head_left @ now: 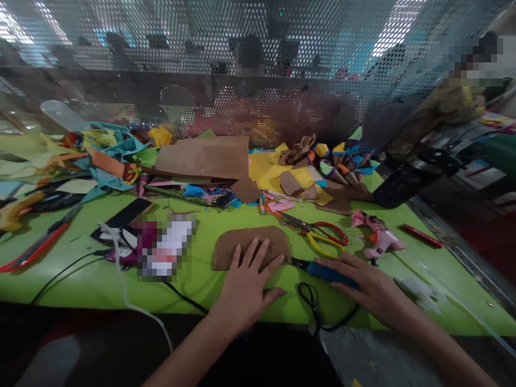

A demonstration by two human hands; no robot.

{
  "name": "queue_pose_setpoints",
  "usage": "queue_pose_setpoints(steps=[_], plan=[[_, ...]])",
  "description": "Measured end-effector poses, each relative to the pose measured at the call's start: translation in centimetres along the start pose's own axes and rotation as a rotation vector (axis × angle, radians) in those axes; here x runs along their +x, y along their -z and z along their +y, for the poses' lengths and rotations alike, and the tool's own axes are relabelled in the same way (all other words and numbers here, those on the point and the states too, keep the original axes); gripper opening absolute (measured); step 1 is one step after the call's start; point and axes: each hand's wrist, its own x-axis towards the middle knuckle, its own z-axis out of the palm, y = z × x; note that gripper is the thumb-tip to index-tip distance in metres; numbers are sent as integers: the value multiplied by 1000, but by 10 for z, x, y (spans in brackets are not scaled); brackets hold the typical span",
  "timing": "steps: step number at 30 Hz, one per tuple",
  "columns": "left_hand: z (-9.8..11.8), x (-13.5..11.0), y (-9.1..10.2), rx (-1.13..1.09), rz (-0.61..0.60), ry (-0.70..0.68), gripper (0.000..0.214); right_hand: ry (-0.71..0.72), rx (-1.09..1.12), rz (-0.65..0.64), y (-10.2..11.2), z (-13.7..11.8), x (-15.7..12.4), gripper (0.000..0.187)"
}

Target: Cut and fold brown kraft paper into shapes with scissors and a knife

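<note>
My left hand (245, 285) lies with fingers spread on a brown piece with rounded upper corners (226, 247), pressing it flat on the green tabletop. The piece looks like paper or felt. Held in my right hand (363, 282) is a blue-handled tool (332, 273) whose dark end reaches the right edge of the brown piece; its tip is hidden or too small to make out. Below the handle a black cord (308, 295) loops over the table edge. Just beyond my right hand are scissors (322, 235) with red and yellow handles, blades parted.
A pink glue gun (381, 244) and a red marker (421, 235) lie at right, near a dark bottle (407, 177). Left are a phone (131, 212), a white cable (119, 263) and a red-handled cutter (44, 242). Coloured scraps and brown paper (205, 156) line the perforated screen.
</note>
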Motion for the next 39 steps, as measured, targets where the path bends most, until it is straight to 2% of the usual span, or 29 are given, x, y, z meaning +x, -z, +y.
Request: queue_pose_setpoints(steps=[4,8,15,21,24,30,39], plan=[[0,0,0,-2,0,2,64,30,-12,53,-5,-1,1,40],[0,0,1,-12,1,-3,64,53,14,40,-7,-5,0,40],[1,1,0,-15,6,3,64,78,47,17,-8,-27,0,39],[0,0,-2,-17,12,9,67,11,9,169,2,-11,-8,42],[0,0,-3,-13,14,10,68,-30,-30,213,1,-4,-7,42],[0,0,-4,-5,17,5,69,-45,-115,240,-9,-4,7,42],[1,0,-3,-6,5,12,70,-38,-144,227,-8,-7,11,42]])
